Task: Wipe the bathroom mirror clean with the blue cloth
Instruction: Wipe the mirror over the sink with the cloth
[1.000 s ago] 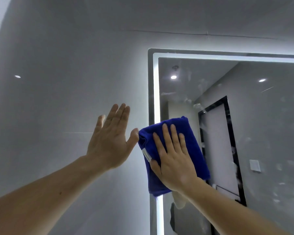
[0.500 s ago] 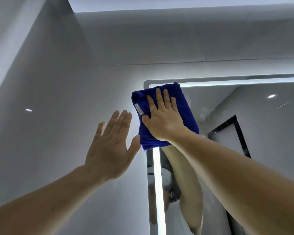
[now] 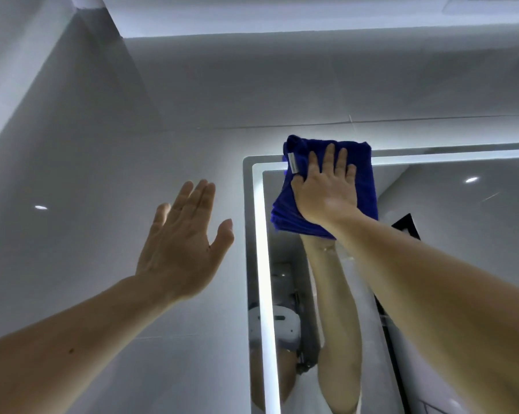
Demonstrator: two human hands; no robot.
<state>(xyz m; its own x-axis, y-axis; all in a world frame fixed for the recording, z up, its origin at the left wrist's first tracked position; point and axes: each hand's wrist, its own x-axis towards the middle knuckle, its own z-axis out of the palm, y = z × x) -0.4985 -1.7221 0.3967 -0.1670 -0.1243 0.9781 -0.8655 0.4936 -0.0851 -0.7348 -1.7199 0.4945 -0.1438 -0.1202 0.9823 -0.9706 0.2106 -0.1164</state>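
Note:
A folded blue cloth (image 3: 363,186) lies flat against the top left corner of the bathroom mirror (image 3: 461,222), overlapping its lit upper border. My right hand (image 3: 327,189) presses on the cloth with straight, spread fingers. My left hand (image 3: 180,243) is flat and open against the grey wall tile just left of the mirror's edge, holding nothing. The mirror reflects my right forearm below the cloth.
A bright light strip (image 3: 264,264) runs down the mirror's left side and along its top. Glossy grey wall tiles (image 3: 88,174) fill the left and upper view, meeting the ceiling (image 3: 282,16) above. A dark door frame (image 3: 407,222) shows in the reflection.
My right hand has slid the cloth up the mirror's left edge to the top corner and a little right. The left hand stays flat on the wall. The view has tilted upward.

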